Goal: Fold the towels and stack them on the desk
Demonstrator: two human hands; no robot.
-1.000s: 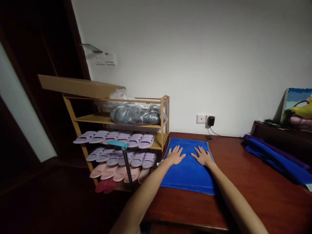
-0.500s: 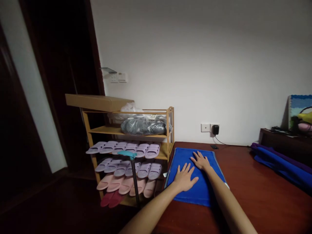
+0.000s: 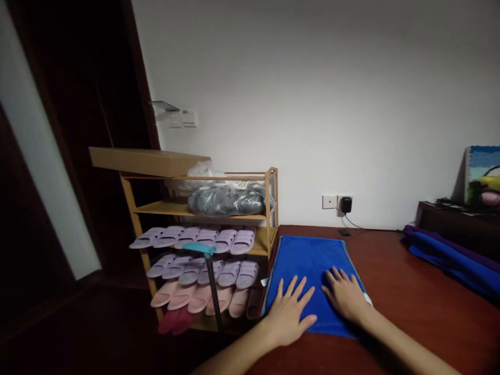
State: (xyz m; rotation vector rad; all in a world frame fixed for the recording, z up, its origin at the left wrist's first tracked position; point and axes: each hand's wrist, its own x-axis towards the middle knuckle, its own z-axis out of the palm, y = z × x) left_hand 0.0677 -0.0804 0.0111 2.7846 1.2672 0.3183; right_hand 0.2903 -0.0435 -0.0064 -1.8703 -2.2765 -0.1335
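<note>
A blue cloth with a pale stitched edge lies flat on the reddish-brown wooden table. My left hand rests palm down on its near left part, fingers spread. On the near right part, my right hand also lies flat on the cloth, fingers stretched out and slightly apart. Neither hand grips anything. A small white tag sticks out at the cloth's left edge, and another shows at its right edge beside my right hand.
Left of the table stands a wooden shoe rack holding several slippers, a bagged grey bundle and a cardboard box. A turquoise-topped pole stands before it. Folded blue and purple cloths lie at right; a black plug is in the wall.
Both hands have slid toward me over the cloth, from its middle and far part to its near part. My right hand has also moved to the right. The view has shifted slightly.
</note>
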